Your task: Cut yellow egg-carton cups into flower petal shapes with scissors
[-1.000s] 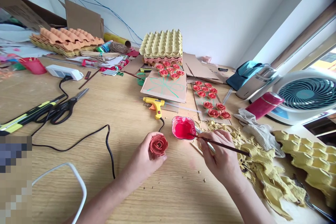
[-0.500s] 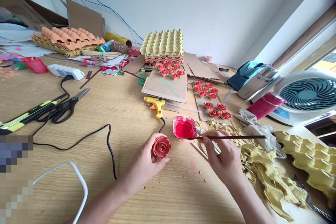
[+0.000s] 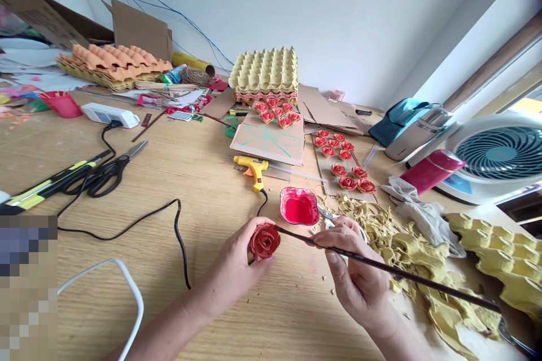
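Between the fingers of my left hand (image 3: 237, 254) is a red paper rose (image 3: 265, 241), its open face turned up toward me. My right hand (image 3: 359, 271) grips a long dark paintbrush (image 3: 393, 269) near its front end. The brush tip meets the rose's upper right edge; the bristles are too small to make out. Just beyond both hands stands a small scalloped bowl (image 3: 298, 206) with bright red paint inside. Scissors (image 3: 328, 214) lie partly hidden behind my right hand.
A yellow glue gun (image 3: 254, 169) lies beyond the bowl, its black cord running left. More red roses (image 3: 339, 169) sit on cardboard at the back. Torn egg-carton scraps (image 3: 417, 254) spread on the right, near a fan (image 3: 495, 152). Black-handled scissors (image 3: 105, 175) lie at left.
The brush tip has left the paint bowl's rim and moved left to the rose. The brush's far end has swung down toward the lower right. My left hand stays nearly in place.
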### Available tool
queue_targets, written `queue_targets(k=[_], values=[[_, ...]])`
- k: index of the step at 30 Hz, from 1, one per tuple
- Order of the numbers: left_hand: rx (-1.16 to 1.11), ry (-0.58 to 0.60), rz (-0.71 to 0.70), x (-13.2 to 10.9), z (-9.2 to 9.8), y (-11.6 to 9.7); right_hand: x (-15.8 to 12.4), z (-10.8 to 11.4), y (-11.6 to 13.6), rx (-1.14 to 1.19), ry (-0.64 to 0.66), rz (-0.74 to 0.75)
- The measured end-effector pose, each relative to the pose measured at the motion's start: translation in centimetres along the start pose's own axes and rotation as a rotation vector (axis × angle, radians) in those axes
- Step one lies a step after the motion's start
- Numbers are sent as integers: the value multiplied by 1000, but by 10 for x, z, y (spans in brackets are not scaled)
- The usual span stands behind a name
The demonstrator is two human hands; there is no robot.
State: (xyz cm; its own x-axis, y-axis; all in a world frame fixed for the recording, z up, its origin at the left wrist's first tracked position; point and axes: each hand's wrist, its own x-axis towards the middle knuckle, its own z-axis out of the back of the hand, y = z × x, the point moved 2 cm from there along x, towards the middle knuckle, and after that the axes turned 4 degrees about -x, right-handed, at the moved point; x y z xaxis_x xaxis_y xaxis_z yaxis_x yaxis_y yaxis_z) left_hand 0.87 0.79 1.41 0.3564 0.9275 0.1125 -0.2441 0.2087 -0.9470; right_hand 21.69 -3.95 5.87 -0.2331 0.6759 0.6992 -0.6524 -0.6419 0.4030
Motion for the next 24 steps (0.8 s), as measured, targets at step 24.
queue_targets(k=[24], values=[[-83,-40,43,3,2,-1,6,3,4,-8,53,43]])
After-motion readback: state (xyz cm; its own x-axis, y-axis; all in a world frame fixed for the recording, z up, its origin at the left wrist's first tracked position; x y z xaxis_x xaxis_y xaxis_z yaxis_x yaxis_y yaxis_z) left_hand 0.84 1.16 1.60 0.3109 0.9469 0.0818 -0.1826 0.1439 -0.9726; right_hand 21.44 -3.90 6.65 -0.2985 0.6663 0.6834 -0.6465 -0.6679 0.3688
